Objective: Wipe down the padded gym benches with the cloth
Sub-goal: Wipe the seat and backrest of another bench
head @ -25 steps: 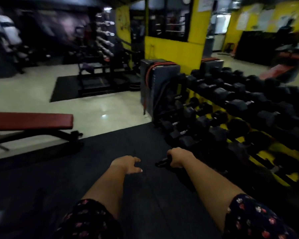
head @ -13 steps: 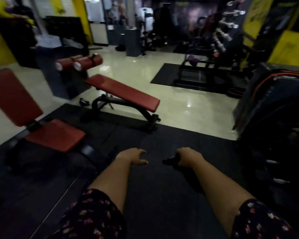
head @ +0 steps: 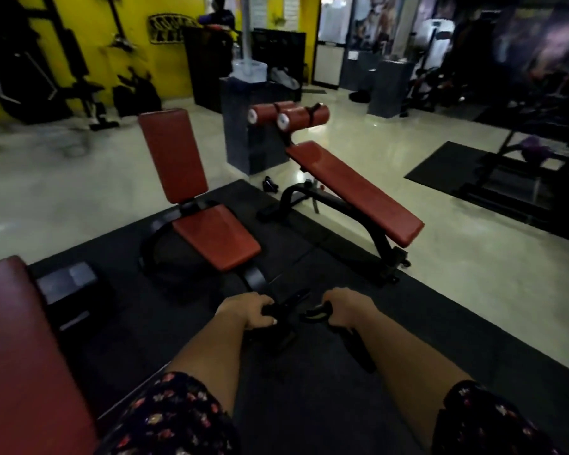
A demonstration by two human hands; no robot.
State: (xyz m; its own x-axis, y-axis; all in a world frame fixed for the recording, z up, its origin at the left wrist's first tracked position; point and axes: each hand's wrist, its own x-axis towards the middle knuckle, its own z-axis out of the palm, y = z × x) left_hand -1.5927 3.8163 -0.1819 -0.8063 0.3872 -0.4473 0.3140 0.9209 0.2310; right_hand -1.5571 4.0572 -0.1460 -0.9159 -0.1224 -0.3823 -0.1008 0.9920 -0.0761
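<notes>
Both my hands are held out low over the black floor mat [head: 309, 405]. My right hand [head: 349, 310] grips a dark cloth [head: 358, 349] whose end hangs below the wrist. My left hand [head: 248, 311] curls its fingers round the cloth's other dark end [head: 276, 311]. Ahead stands a red upright-back seat bench [head: 214, 238]. To its right is a red decline bench [head: 352, 192] with roller pads [head: 289, 116]. A third red pad [head: 14, 339] fills the near left. Neither hand touches a bench.
A dark hex dumbbell [head: 69, 284] lies by the near red pad. A grey pillar block [head: 243, 133] stands behind the decline bench. Black racks [head: 513, 178] line the right, machines stand against the yellow wall [head: 168, 57], and pale tiled floor [head: 63, 192] surrounds the mat.
The view has swung left from the dumbbell rack to the red benches. My left hand, open before, now grips the dark cloth that the right hand was holding.
</notes>
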